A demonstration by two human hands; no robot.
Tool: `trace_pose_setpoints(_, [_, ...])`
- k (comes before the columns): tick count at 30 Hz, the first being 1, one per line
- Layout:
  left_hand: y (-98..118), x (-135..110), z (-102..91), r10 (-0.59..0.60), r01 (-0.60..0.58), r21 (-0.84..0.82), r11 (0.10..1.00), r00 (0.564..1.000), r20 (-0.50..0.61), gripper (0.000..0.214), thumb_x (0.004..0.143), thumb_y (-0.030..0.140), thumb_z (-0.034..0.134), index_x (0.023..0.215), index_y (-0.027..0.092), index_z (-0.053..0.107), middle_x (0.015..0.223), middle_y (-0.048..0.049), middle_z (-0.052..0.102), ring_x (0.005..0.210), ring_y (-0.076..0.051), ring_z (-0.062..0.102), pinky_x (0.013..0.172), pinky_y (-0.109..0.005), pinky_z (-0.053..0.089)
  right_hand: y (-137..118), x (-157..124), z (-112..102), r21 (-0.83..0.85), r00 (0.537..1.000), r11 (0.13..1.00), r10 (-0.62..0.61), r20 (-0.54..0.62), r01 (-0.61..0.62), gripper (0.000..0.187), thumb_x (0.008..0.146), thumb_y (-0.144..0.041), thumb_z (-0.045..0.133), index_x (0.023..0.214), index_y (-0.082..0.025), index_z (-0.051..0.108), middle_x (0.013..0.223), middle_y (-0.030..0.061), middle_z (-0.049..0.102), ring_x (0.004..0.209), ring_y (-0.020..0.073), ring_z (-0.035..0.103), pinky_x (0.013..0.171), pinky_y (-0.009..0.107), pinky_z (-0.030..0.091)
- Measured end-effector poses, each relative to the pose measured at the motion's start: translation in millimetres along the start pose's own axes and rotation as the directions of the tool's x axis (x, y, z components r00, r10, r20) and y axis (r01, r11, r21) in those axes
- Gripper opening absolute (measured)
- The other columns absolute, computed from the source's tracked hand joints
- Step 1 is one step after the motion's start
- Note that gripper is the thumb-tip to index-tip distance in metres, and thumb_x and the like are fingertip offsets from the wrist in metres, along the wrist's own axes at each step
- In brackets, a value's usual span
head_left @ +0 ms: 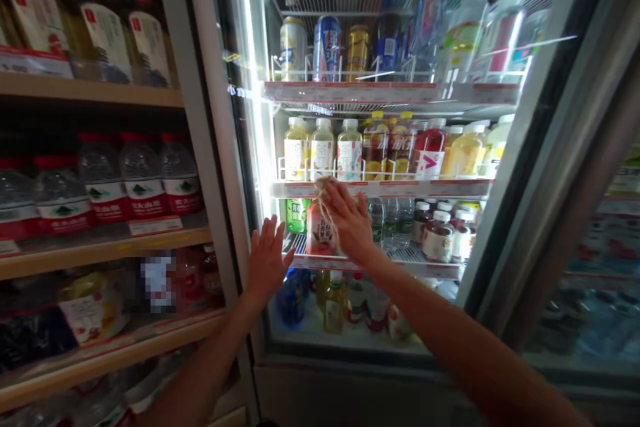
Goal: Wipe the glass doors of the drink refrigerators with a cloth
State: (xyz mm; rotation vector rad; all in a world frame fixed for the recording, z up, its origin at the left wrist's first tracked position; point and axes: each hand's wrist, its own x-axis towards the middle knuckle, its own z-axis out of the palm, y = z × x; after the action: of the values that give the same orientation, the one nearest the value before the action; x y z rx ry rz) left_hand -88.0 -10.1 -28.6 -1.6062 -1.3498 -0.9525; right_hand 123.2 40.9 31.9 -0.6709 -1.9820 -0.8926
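Observation:
My right hand (353, 220) is pressed against the glass door (345, 349) of a lit drinks fridge, at the height of the middle shelf's front edge. Under its fingers is a bunched, light brown cloth (327, 195), partly hidden by the hand. Lower and to the left, my left hand (267, 260) lies flat with its fingers spread, at the left side of the same door, and holds nothing. Behind the glass near the cloth are white-capped tea bottles (323, 147) and a red-pink package (320, 230).
Wooden shelves (115, 250) with red-capped water bottles (143, 177) stand close on my left. Cans (327, 47) and more bottles fill the fridge's upper shelf. To the right runs a metal door frame (565, 140), with another glass-fronted section (595, 320) beyond it.

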Motion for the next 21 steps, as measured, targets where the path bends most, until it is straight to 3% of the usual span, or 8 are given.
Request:
trace_pose_setpoints(2, [0,1,-2.5,0.008,-0.008,-0.014,1.000,1.000,-0.010,0.068,0.089,0.035,0.048,0.146,0.020,0.014,0.148,-0.0162,0.029,0.140,-0.026,0.021,0.111,-0.051,0.023,-4,1,1,0.005,0.999,0.999,-0.034,0.011,0.034,0.053,0.088,-0.013,0.040,0.141,-0.019,0.034,0.149,0.0048,0.035,0.141,0.0205,0.018,0.116,0.047,0.009])
trace_pose_setpoints(5, [10,4,-9.1,-0.007,0.002,-0.079,0.997,0.998,-0.070,0.066,0.089,0.028,0.048,0.146,0.022,0.015,0.148,-0.0148,0.030,0.139,-0.025,0.024,0.111,-0.050,0.024,-23,-20,12,0.055,0.980,0.981,-0.191,0.061,0.188,0.051,0.088,-0.012,0.040,0.138,-0.017,0.038,0.147,0.0038,0.037,0.141,0.0186,0.020,0.115,0.043,0.017])
trace_pose_setpoints(9, [51,10,-10.5,-0.005,-0.022,-0.358,0.933,0.997,-0.073,0.060,0.091,0.018,0.038,0.146,0.025,0.014,0.148,-0.0089,0.032,0.137,-0.018,0.030,0.110,-0.038,0.034,-32,-41,21,0.106,0.988,0.983,-0.155,0.014,0.153,0.042,0.088,-0.018,0.046,0.130,-0.018,0.049,0.145,0.0070,0.041,0.138,0.0192,0.029,0.112,0.039,0.025])
trace_pose_setpoints(13, [94,10,7.6,-0.116,0.071,-0.501,0.863,0.991,-0.060,0.061,0.092,0.019,0.036,0.146,0.025,0.010,0.150,-0.0102,0.028,0.139,-0.019,0.024,0.110,-0.040,0.035,-3,-51,6,0.152,0.987,0.980,-0.117,-0.107,0.133,0.023,0.088,-0.026,0.051,0.107,-0.025,0.063,0.144,0.0059,0.042,0.140,0.0203,0.024,0.114,0.046,0.016])
trace_pose_setpoints(17, [127,12,34.2,-0.179,0.102,-0.425,0.899,0.973,-0.145,0.064,0.090,0.029,0.044,0.146,0.019,0.013,0.151,-0.0171,0.022,0.141,-0.026,0.012,0.111,-0.052,0.027,44,-63,-18,0.110,0.987,0.990,-0.077,-0.139,0.093,0.030,0.086,-0.022,0.051,0.115,-0.024,0.059,0.149,0.0083,0.034,0.140,0.0226,0.024,0.114,0.049,0.015])
trace_pose_setpoints(19, [134,17,45.2,-0.203,0.114,-0.382,0.917,0.958,-0.203,0.066,0.089,0.030,0.045,0.145,0.015,0.013,0.150,-0.0206,0.022,0.142,-0.029,0.007,0.111,-0.057,0.024,65,-64,-24,0.042,0.989,0.999,-0.001,-0.147,0.007,0.039,0.085,-0.019,0.049,0.124,-0.023,0.053,0.150,0.0100,0.031,0.139,0.0237,0.025,0.113,0.050,0.017])
trace_pose_setpoints(21, [124,24,50.9,-0.135,0.046,-0.341,0.939,0.960,-0.244,0.064,0.089,0.026,0.045,0.145,0.014,0.015,0.149,-0.0214,0.025,0.141,-0.029,0.008,0.110,-0.058,0.024,80,-63,-27,-0.021,0.990,1.000,0.019,-0.140,-0.022,0.044,0.085,-0.018,0.048,0.129,-0.023,0.049,0.149,0.0100,0.033,0.139,0.0237,0.025,0.114,0.049,0.017])
